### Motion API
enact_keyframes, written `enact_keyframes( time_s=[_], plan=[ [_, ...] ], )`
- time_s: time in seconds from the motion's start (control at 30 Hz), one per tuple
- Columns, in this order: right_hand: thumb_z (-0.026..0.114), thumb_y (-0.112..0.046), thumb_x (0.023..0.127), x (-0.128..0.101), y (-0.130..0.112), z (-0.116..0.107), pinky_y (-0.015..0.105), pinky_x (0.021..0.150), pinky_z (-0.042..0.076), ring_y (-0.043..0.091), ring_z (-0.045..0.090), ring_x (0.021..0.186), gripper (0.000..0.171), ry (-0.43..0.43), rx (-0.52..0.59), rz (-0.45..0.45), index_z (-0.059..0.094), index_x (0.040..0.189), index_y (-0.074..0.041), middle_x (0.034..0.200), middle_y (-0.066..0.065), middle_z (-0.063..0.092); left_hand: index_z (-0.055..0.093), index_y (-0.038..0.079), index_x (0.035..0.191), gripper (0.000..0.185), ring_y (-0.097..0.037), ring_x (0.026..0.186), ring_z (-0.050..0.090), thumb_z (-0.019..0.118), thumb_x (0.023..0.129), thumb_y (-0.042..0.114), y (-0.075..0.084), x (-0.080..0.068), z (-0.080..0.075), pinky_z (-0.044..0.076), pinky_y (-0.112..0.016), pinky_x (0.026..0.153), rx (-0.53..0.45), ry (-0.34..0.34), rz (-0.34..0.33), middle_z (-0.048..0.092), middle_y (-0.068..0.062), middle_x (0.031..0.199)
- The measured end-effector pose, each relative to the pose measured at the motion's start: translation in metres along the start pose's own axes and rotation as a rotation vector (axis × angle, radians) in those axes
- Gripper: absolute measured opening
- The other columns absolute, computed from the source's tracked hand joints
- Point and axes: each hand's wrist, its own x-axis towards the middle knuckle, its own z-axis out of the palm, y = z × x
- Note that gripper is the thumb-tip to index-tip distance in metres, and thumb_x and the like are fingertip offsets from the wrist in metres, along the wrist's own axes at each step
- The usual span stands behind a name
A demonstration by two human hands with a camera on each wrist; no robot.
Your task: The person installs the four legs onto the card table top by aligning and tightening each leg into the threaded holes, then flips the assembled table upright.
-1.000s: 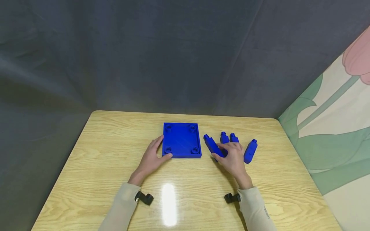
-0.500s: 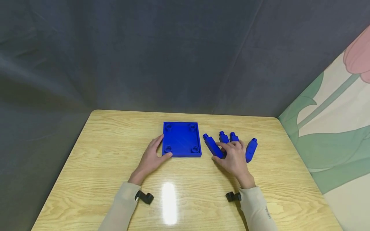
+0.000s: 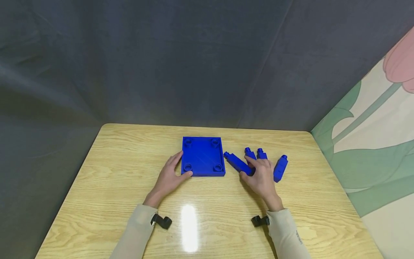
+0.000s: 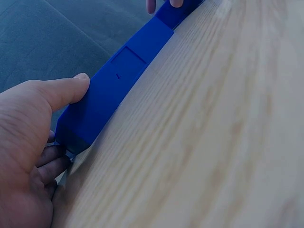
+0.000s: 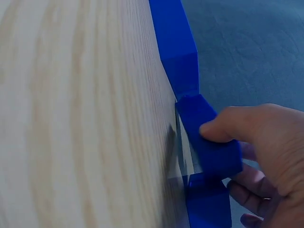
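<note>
A square blue toy tabletop [image 3: 203, 155] lies with its round corner sockets facing up. My left hand [image 3: 169, 176] holds its near left corner, thumb on the front edge [image 4: 116, 78] and fingers round the side. My right hand [image 3: 260, 176] pinches a blue toy table leg [image 3: 238, 163] between thumb and fingers, its screw end pointing left toward the tabletop. In the right wrist view the thumb presses on the held leg [image 5: 209, 142]. Two more legs, one left [image 3: 249, 151] and one right [image 3: 261, 154], lie behind this hand, partly hidden by it.
Another blue leg [image 3: 280, 168] lies just right of the right hand. The wooden table [image 3: 129, 187] extends to a dark curtain [image 3: 194, 72] at the back, and a flower-patterned cloth [image 3: 381, 154] hangs at the right.
The leg in my right hand has swung flatter, its screw end shifting left toward the tabletop. My left hand and the tabletop stay in place.
</note>
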Motion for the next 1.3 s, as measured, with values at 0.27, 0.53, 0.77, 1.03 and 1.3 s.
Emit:
enact_keyframes(
  time_s=[0.27,0.53,0.77,1.03,1.3],
  plan=[
    [0.095,0.003,0.08,0.009,-0.009,-0.008,0.053,0.104,0.047,0.045,0.07,0.109,0.054,0.164,0.256,0.106,0.079,0.131,0.003,0.107,0.023,0.079,0.03,0.009,0.176,0.096,-0.042,0.166,0.03,0.084,0.101,0.039,0.0,0.0,0.0,0.028,-0.065,0.132,-0.001,-0.002,-0.018,0.033,-0.018,0.18],
    [0.091,0.002,0.089,0.023,-0.025,-0.011,0.034,0.107,0.054,0.014,0.067,0.115,0.041,0.216,0.532,0.221,0.082,0.13,-0.003,0.122,0.019,0.076,0.031,0.009,0.176,0.096,-0.043,0.166,0.03,0.084,0.101,0.038,0.002,-0.001,-0.002,0.028,-0.066,0.132,0.003,-0.002,-0.023,0.033,-0.018,0.179],
    [0.089,0.003,0.092,0.039,-0.046,-0.007,0.02,0.11,0.052,0.01,0.067,0.119,0.047,0.247,0.714,0.202,0.077,0.137,0.001,0.127,0.014,0.073,0.031,0.008,0.176,0.096,-0.044,0.165,0.03,0.084,0.101,0.037,0.002,-0.002,-0.002,0.028,-0.067,0.131,0.002,-0.004,-0.012,0.033,-0.019,0.179],
    [0.086,0.014,0.088,0.059,-0.066,-0.002,0.016,0.085,0.059,0.009,0.07,0.109,0.045,0.313,0.833,0.13,0.072,0.131,0.01,0.12,0.012,0.071,0.031,0.008,0.176,0.097,-0.044,0.165,0.03,0.084,0.101,0.037,0.003,-0.003,-0.002,0.029,-0.067,0.131,-0.001,-0.006,-0.009,0.033,-0.019,0.179],
    [0.082,0.019,0.089,0.083,-0.086,0.004,0.021,0.092,0.063,0.009,0.072,0.108,0.044,0.293,0.897,0.002,0.071,0.132,0.015,0.121,0.015,0.071,0.03,0.009,0.176,0.097,-0.044,0.165,0.03,0.083,0.102,0.039,0.001,-0.003,-0.003,0.029,-0.068,0.13,0.012,-0.005,-0.004,0.033,-0.019,0.179]
  ],
)
